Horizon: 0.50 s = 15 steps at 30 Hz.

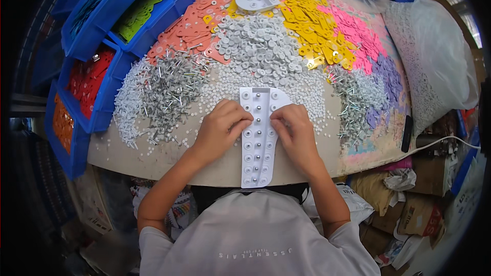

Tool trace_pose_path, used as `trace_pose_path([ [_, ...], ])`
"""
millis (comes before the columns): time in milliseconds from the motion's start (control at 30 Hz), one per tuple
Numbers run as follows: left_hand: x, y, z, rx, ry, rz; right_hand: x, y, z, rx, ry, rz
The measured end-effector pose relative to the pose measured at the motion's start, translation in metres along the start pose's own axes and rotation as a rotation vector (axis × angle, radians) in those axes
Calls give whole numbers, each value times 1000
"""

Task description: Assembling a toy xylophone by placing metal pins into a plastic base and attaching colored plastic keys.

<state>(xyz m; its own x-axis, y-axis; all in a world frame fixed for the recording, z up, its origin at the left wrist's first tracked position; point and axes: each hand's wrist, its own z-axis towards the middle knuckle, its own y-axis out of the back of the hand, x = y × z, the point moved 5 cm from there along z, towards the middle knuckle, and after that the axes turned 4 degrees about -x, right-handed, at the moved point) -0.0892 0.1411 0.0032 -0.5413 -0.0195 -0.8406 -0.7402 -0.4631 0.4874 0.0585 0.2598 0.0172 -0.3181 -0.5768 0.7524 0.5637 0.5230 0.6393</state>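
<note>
One white, metal-studded plastic tray (258, 138) lies on the worktable (220, 172); left hand (221, 125) and right hand (296, 130) curl over its sides, any pinched part indiscernible. Probably light and stiff, it suits holding by the long edges.

Head-worn fisheye, downward over the worktable (220, 167).

Between my left grip (222, 127) and my right grip (296, 132) the tray (266, 140) is white, with a line of shiny silver studs (259, 120) down it. Beyond my grips, the small caps (261, 46) are pale grey; left of them lie coral tags (186, 28), right of them yellow tags (313, 23), bright pink tags (358, 30), then purple tags (389, 83). Left of my left grip, the bins (76, 154) are solid blue. Under my wrists the counter (225, 170) is beige.
</note>
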Motion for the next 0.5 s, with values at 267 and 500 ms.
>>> trace_pose_path([
  [267,4,-2,0,21,73,-24,-3,4,5,104,26,49],
  [500,7,-3,-1,6,160,-22,-10,-1,1,27,-33,57],
])
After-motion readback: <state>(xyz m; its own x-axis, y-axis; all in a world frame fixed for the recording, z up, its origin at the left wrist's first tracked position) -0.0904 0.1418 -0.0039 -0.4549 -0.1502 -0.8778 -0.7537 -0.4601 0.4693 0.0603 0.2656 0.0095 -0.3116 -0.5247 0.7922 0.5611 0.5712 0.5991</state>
